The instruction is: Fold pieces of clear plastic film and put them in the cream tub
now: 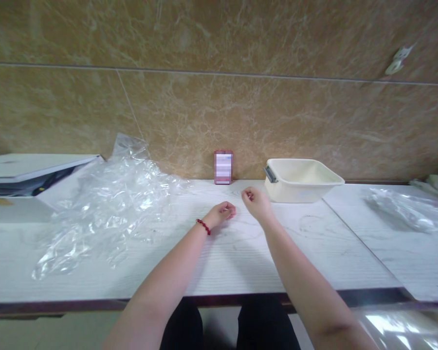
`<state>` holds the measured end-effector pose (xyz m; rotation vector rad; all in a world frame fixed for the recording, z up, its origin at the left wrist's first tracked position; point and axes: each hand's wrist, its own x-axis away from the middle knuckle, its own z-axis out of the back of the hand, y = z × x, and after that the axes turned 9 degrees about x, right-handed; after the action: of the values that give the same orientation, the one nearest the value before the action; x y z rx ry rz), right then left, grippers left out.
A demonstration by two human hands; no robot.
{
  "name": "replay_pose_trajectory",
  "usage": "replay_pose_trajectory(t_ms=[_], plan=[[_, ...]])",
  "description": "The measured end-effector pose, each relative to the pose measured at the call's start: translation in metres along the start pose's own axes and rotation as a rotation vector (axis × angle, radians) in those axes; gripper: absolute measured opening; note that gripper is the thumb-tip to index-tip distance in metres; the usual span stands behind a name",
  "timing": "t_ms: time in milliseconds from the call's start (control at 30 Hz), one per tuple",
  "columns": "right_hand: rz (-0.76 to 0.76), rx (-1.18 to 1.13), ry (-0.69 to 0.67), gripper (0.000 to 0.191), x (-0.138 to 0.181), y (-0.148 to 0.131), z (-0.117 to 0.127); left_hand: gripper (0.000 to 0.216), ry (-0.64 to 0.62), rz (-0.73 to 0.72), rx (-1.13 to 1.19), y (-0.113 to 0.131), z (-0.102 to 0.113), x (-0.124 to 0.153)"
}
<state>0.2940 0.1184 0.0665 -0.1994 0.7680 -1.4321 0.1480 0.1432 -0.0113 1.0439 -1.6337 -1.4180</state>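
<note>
My left hand (222, 212) rests on the white table (219, 262) with its fingers curled in a loose pinch; a red bead bracelet (203, 226) circles the wrist. Close beside it, my right hand (254, 200) hovers over the tabletop with fingers also curled together. Whether either hand holds anything small is too hard to make out. A crumpled heap of clear plastic film (109, 204) lies to the left of my left hand. A cream plastic basin (301, 179) stands just right of my right hand, near the wall.
A small pink card (223, 167) leans upright against the marbled brown wall. Flat white boards (32, 170) are stacked at the far left. More clear plastic (409, 209) lies on the right table section and at the bottom right corner.
</note>
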Motion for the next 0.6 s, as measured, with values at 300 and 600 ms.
replay_pose_trajectory(t_ms=[300, 600], plan=[[0.072, -0.046, -0.061, 0.016, 0.017, 0.026, -0.07, 0.025, 0.443, -0.201, -0.812, 0.058, 0.045, 0.031], [0.017, -0.091, -0.071, 0.02, 0.011, 0.036, -0.077, 0.059, 0.784, 0.149, -1.484, 0.087, 0.153, 0.101]])
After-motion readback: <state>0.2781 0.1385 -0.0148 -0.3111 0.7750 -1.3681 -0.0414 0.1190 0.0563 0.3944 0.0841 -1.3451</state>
